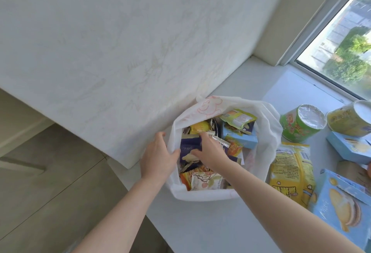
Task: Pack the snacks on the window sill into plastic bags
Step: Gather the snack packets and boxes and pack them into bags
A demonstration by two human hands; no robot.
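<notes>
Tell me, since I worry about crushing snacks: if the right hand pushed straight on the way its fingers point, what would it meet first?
Probably the silver foil packet at the fingertips of the right hand, with the purple box under the palm inside the white plastic bag. Depth is unclear; it may already touch both.

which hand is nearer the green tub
Right. The right hand is inside the bag, left of the green tub. The left hand grips the bag's far left rim.
</notes>
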